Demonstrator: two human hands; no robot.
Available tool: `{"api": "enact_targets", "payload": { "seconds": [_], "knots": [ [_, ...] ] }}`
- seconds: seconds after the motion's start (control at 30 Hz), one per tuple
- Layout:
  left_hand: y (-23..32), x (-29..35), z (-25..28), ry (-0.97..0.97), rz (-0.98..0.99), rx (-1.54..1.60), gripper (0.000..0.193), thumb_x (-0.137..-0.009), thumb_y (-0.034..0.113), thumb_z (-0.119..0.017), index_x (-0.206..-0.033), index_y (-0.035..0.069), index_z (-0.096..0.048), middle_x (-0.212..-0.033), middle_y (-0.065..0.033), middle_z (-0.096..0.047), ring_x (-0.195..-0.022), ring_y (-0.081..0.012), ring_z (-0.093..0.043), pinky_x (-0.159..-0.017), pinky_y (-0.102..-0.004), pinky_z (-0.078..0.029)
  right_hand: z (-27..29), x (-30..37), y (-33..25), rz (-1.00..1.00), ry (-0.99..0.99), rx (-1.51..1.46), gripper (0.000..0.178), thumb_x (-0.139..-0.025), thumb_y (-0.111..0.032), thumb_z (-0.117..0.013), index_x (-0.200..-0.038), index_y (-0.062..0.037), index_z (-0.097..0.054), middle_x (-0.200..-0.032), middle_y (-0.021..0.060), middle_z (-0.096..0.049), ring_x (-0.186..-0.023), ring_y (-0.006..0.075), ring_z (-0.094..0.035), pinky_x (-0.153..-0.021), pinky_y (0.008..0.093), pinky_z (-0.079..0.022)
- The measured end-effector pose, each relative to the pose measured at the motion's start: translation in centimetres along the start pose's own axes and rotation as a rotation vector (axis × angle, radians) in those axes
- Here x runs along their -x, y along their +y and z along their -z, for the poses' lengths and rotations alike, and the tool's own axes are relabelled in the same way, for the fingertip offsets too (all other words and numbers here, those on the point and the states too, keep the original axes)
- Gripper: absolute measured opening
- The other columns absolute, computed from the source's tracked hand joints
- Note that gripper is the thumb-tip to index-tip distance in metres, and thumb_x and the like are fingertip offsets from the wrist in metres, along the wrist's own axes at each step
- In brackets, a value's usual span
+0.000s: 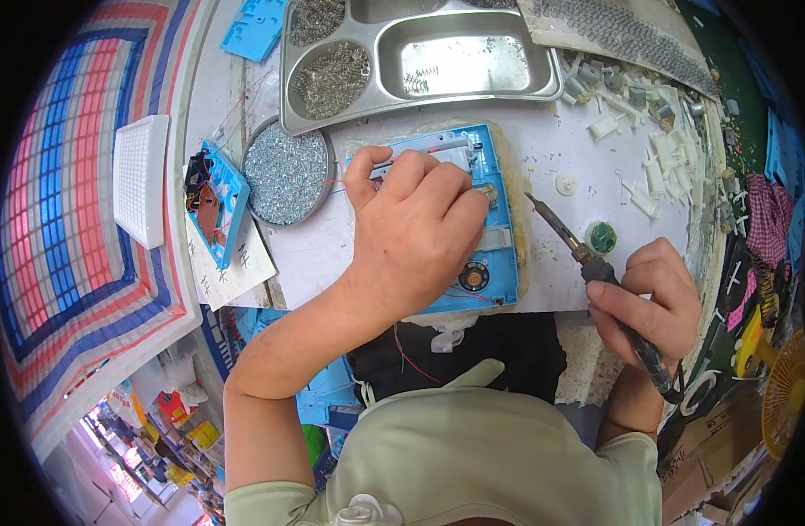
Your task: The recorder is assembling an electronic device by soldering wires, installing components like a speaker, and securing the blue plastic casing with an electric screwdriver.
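My right hand point(648, 302) is wrapped round the dark handle of a soldering iron point(560, 228), whose tip points up and to the left, just right of the casing. A blue plastic casing point(506, 280) lies face up on a pale pad, with a small round speaker point(473, 277) and thin wires inside. My left hand point(420, 223) bends over the casing, fingers curled in and pressed down near its upper left part. Thin red and blue wires come out beside the thumb. What these fingertips grip is hidden under the hand.
A round dish of small screws point(287, 174) stands left of the casing, beside another blue casing point(218, 206). Behind is a steel compartment tray point(464, 98) with springs. White plastic parts point(661, 167) are heaped at right, near a small round green-filled tin point(600, 237).
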State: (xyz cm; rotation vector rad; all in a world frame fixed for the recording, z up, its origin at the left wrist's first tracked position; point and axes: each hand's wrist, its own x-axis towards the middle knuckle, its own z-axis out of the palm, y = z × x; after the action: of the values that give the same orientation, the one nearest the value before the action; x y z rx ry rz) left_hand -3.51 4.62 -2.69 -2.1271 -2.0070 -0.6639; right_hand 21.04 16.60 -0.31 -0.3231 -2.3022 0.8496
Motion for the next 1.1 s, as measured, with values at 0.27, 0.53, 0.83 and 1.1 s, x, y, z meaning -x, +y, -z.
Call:
{"api": "enact_targets", "payload": {
  "seconds": [0.27, 0.53, 0.83, 1.1],
  "knots": [
    [0.0, 0.1, -0.1, 0.032, 0.004, 0.019, 0.024, -0.07, 0.011, -0.082, -0.089, 0.017, -0.069, -0.091, 0.0031, -0.062, -0.09, -0.0192, -0.059, -0.097, -0.0464, -0.032, -0.2, -0.1, 0.0, 0.006, 0.017, 0.002, 0.045, -0.055, 0.003, -0.086, -0.097, -0.0104, -0.08, -0.07, 0.0009, -0.049, -0.063, 0.0215, -0.05, -0.055, 0.0315, -0.04],
    [0.0, 0.2, 0.2, 0.044, -0.004, 0.043, 0.033, -0.071, 0.014, -0.085, -0.1, 0.016, -0.07, -0.097, 0.0004, -0.064, -0.091, -0.0223, -0.06, -0.095, -0.045, -0.035, 0.0, 0.0, 0.1, 0.016, 0.006, -0.004, 0.043, -0.056, 0.002, -0.086, -0.097, -0.0095, -0.08, -0.071, 0.0017, -0.049, -0.064, 0.022, -0.051, -0.055, 0.0319, -0.04],
    [-5.0, 4.0, 4.4, -0.164, 0.221, -0.136, 0.044, -0.08, 0.026, -0.085, -0.119, 0.011, -0.068, -0.095, -0.0053, -0.066, -0.092, -0.0245, -0.063, -0.093, -0.0442, -0.04, 0.8, 0.9, 1.1, 0.037, 0.003, 0.007, 0.041, -0.062, 0.0, -0.082, -0.103, -0.0033, -0.078, -0.074, 0.0052, -0.052, -0.067, 0.0249, -0.051, -0.059, 0.0351, -0.04],
    [-5.4, 4.5, 4.6, -0.112, 0.192, -0.113, 0.02, -0.08, 0.014, -0.082, -0.096, 0.011, -0.071, -0.085, -0.0047, -0.06, -0.086, -0.0245, -0.062, -0.086, -0.0425, -0.041, 0.3, -0.7, 0.6, 0.097, 0.004, 0.012, 0.041, -0.063, 0.002, -0.081, -0.103, -0.0023, -0.077, -0.074, 0.0047, -0.052, -0.068, 0.0237, -0.051, -0.06, 0.0341, -0.038]
  ]
}}
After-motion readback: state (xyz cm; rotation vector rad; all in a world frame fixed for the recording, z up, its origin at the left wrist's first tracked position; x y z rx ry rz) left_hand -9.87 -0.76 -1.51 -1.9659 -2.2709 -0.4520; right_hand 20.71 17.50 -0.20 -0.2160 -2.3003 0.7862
